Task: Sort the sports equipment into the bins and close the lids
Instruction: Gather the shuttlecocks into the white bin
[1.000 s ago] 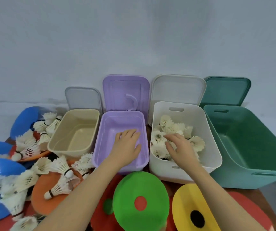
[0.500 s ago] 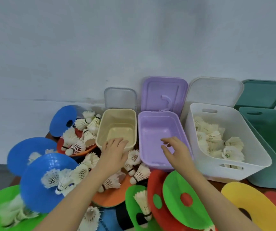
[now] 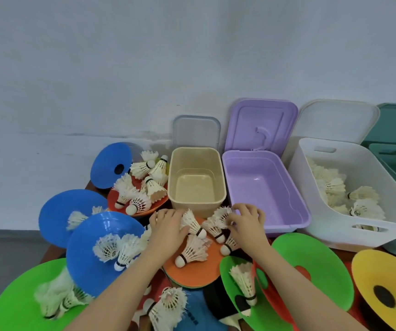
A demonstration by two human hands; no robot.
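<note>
Both hands worked the shuttlecocks (image 3: 193, 225) on the orange disc (image 3: 189, 271), at 6 o'clock from the beige bin (image 3: 197, 203). The left hand (image 3: 168, 231) curled over 1; the right hand (image 3: 246, 225) pinched another's feathers. Feathers could crush, or neighbours roll off the surface; the white bin (image 3: 335, 225) sat at 3 o'clock.

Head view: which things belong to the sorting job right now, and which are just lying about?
In the job: left hand and right hand on the shuttlecocks lying on the orange disc; white bin already holding shuttlecocks.

Lying about: beige bin, purple bin, yellow disc.
</note>
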